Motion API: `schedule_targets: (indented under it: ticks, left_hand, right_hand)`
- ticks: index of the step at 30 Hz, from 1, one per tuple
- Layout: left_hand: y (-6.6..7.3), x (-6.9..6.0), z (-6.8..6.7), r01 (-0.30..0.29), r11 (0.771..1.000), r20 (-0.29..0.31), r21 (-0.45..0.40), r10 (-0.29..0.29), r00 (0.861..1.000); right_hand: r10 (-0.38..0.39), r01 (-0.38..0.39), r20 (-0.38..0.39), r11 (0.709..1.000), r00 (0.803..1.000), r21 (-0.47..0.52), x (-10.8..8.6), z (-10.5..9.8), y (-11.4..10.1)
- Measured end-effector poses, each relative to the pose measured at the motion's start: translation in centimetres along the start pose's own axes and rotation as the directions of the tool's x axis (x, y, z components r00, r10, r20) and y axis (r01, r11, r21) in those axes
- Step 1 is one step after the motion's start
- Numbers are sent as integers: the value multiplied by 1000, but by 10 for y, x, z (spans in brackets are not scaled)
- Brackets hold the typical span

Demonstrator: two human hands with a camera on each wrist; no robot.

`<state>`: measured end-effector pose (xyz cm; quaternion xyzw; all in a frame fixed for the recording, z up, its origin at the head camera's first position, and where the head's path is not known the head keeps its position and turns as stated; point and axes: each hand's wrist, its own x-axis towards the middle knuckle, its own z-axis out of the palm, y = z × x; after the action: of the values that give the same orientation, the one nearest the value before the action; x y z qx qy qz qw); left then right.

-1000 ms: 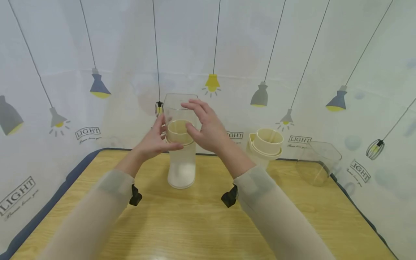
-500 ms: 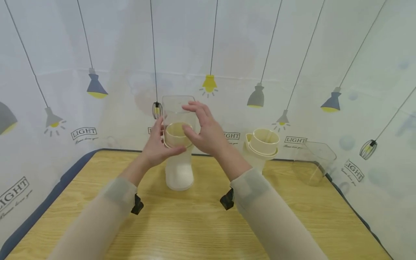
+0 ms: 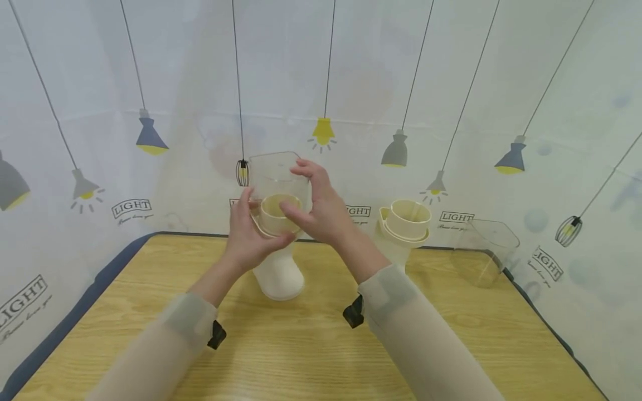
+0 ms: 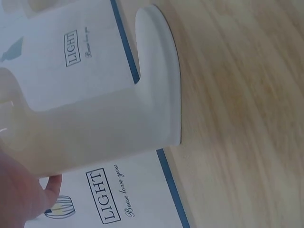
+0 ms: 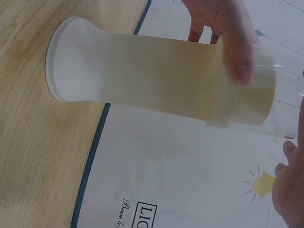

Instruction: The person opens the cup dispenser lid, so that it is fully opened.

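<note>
Left hand (image 3: 251, 236) curls its fingers round a white stand's (image 3: 278, 275) top; right hand's (image 3: 326, 211) bent fingers hold the clear container (image 3: 273, 170).
Fitting or freeing the container between the fingers (cannot tell which) seems underway; next calls for steadiness.

From my head, the widest view faces forward and down past my sleeves (image 3: 431, 340) to the wood-grain table (image 3: 301, 362) and lamp-print backdrop (image 3: 281, 61). My left wrist's camera looks from close by at the white-footed container (image 3: 278, 275), with its picture turned sideways, table at right. My right wrist's view is turned oppositely, table at left, catching my left hand (image 5: 232, 28) and right hand (image 5: 289, 185). All three share the container's lower body.
</note>
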<state>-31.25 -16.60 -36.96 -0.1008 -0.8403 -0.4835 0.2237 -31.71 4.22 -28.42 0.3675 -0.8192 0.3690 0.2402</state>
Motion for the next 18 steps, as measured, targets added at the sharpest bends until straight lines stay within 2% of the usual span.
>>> schedule_targets:
  ticks: [7, 13, 18]
  left_hand:
    - [7, -11, 12, -38, 996, -124, 83, 48, 991]
    - [15, -19, 19, -23, 990, -181, 143, 49, 982]
    - [20, -25, 24, -44, 983, -215, 181, 84, 973]
  right_hand:
    - [10, -10, -4, 1000, 1000, 27, -3, 1, 3]
    - [30, -29, -10, 998, 1000, 48, -5, 2, 3]
    - [73, -69, -37, 993, 997, 101, -7, 9, 1]
